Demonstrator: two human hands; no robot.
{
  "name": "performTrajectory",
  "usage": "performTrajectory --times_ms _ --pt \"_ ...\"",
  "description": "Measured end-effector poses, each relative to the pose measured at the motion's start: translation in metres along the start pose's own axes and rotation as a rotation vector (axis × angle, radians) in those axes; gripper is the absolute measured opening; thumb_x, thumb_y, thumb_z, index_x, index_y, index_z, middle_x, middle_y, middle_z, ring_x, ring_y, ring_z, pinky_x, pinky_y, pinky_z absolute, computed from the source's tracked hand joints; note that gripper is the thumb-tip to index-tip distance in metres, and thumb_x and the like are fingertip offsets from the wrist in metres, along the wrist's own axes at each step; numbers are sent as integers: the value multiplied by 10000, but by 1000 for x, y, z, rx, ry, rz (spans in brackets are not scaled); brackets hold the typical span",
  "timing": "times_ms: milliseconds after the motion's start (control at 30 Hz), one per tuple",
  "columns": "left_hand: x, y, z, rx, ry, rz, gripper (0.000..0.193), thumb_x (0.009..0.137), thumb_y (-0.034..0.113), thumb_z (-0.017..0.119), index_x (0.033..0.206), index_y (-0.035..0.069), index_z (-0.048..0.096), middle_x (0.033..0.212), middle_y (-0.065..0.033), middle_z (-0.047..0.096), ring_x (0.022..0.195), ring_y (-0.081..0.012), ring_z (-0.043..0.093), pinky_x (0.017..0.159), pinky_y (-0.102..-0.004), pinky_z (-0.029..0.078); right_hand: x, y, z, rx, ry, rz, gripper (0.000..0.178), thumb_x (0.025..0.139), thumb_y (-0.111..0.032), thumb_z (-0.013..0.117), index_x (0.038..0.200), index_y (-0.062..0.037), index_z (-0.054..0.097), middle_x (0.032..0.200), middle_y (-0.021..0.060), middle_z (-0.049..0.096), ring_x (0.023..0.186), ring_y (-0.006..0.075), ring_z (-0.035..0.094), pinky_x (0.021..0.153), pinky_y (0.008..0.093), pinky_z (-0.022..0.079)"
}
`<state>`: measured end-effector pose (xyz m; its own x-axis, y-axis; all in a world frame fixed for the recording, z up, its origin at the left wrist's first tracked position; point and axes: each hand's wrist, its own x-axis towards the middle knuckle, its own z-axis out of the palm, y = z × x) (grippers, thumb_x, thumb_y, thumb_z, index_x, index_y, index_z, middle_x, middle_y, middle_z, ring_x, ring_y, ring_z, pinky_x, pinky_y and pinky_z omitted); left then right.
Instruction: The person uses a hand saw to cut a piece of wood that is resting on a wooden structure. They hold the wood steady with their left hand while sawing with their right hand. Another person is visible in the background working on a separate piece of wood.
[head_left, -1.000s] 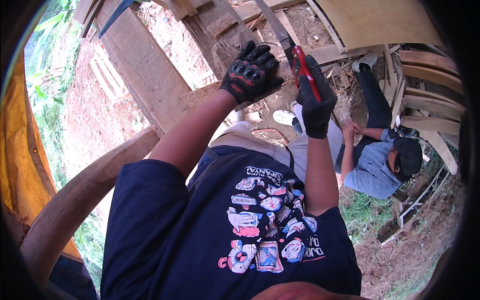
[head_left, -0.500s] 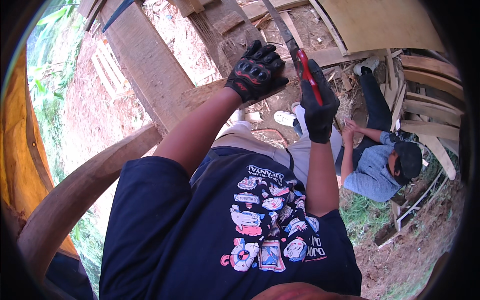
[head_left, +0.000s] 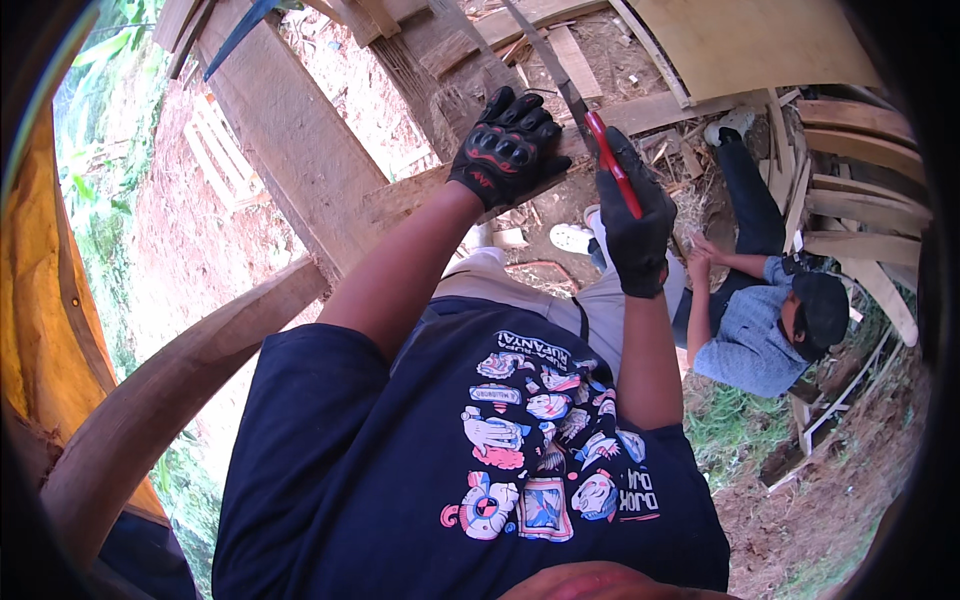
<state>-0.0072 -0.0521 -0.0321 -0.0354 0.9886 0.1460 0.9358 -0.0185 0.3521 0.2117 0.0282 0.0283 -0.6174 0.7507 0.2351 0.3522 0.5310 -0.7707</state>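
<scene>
My right hand (head_left: pixel 638 215), in a black glove, is wrapped around the red handle of a hand saw (head_left: pixel 562 82). The saw's long blade points away from me and slants left, crossing the edge of a wooden board (head_left: pixel 400 196). Whether the teeth touch the wood cannot be made out. Just left of the saw, my left hand (head_left: pixel 508 148), in a black glove with red trim, lies on that board. Its fingers stretch forward and the thumb points right, toward the blade.
A wide plank (head_left: pixel 290 130) runs away at the left, with a blue blade-like tool (head_left: pixel 238 38) at its far end. A seated person (head_left: pixel 765 320) in a cap is close on my right, beside stacked planks (head_left: pixel 860 210). A curved wooden pole (head_left: pixel 180 370) stands at left.
My right hand has drawn the saw slightly back toward me, and its handle tilts a little more to the left. The left hand stays on the board.
</scene>
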Motion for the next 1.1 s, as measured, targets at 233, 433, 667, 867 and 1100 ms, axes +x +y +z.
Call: performTrajectory --times_ms 233,433,667,867,1100 --pt "4 2 -1 11 -44 8 444 996 522 739 1165 112 759 1322 -141 710 1454 -349 571 1327 -568 329 -69 -21 -58 -177 -29 -73 409 1006 -22 758 1411 14 707 1384 190 778 1182 367 800 949 433 642" --pt "9 5 -10 -3 -154 -29 468 1001 539 718 1137 92 744 1305 -165 712 1458 -366 566 1339 -583 304 -131 -79 -115 -113 -106 299 407 1010 -29 761 1410 23 709 1375 193 783 1159 344 812 915 412 646" --pt "8 -1 2 8 -40 19 518 1023 559 701 1228 86 756 1375 -170 714 1470 -374 574 1353 -583 284 -159 -114 -134 18 152 357 444 1011 -83 782 1437 15 705 1359 223 784 1105 314 825 914 401 643" --pt "8 -3 0 -13 -63 -3 548 1014 570 699 1242 74 759 1390 -166 711 1489 -376 552 1345 -587 294 -74 -66 -66 110 120 338 458 1009 -90 786 1443 28 697 1411 237 759 1252 344 775 1005 436 619" --pt "6 3 -3 -26 -15 17 466 974 507 745 1147 75 768 1332 -175 718 1427 -375 597 1320 -585 340 -44 -23 -18 127 73 247 489 1014 -64 739 1490 22 667 1404 233 760 1220 409 773 992 447 622"
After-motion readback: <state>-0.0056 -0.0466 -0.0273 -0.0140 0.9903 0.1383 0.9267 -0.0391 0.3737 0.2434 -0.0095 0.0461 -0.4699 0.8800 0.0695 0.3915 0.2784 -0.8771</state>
